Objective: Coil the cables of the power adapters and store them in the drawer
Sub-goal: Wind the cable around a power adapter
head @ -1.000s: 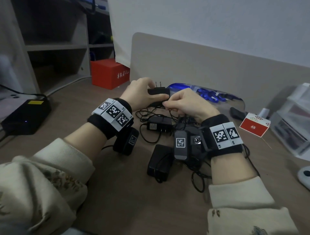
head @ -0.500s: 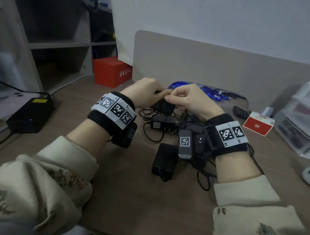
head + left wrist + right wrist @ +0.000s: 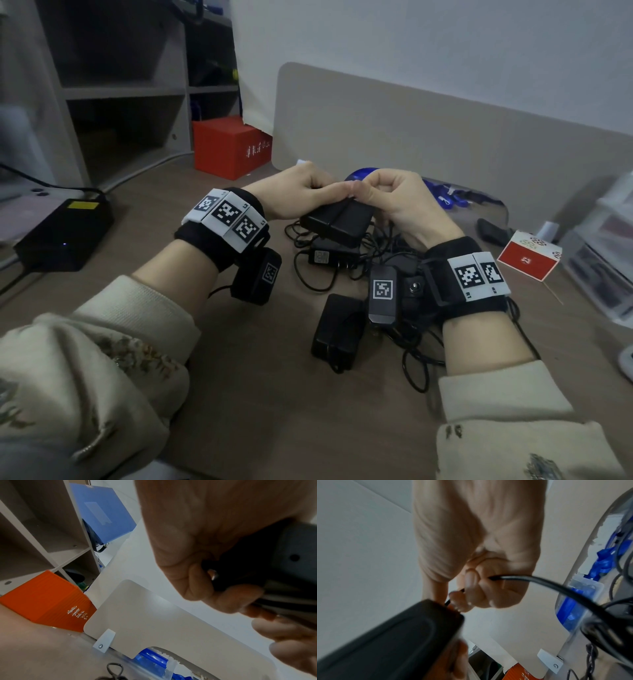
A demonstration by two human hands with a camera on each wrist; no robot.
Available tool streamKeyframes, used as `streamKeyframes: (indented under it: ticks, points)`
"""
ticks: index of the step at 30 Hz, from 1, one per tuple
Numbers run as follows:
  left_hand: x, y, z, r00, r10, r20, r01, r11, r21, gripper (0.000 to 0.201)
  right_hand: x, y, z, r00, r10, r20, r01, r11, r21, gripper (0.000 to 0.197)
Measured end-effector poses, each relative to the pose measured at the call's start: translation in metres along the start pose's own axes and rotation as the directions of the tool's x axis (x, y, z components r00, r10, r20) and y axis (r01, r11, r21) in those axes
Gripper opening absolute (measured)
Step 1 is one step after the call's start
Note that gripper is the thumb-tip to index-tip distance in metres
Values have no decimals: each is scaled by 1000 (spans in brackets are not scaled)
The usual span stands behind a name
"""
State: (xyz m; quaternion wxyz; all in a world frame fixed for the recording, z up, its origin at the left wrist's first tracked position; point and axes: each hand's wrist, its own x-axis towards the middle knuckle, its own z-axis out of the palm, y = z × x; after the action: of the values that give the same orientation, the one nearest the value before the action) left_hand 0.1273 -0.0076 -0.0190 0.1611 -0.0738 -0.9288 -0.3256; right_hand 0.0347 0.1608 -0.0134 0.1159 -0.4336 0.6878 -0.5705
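Your left hand (image 3: 301, 195) grips the black power adapter (image 3: 337, 221) at frame centre; your right hand (image 3: 394, 198) pinches its cable (image 3: 556, 586). You've turned its prongs out of sight since a second ago, so winding looks underway.

The adapter (image 3: 337, 221) now lies flatter, its broad side up, prongs hidden. The left hand (image 3: 294, 195) and right hand (image 3: 394, 198) have met fingertip to fingertip above it.
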Motion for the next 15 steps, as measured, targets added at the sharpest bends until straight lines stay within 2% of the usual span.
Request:
streamKeyframes:
  ticks: [4,7,9,13,15]
  points:
    - [-2,4,1,1000,-2,12,3,996,-92,72,3,9,-2,1000,-18,6,17,991,130,57]
    - [-2,5,1,1000,2,21,2,978,-209,59,5,13,-1,999,-32,8,29,980,198,59]
    - [-3,6,1,1000,1,6,1,960,-279,55,5,13,0,999,-34,8,31,975,221,53]
    - [-6,10,2,1000,-5,-22,-4,930,-369,47,4,12,-2,1000,-2,7,-1,951,310,24]
    - [-8,14,2,999,-7,-42,-12,907,-421,48,3,12,-1,999,25,19,-30,949,314,17]
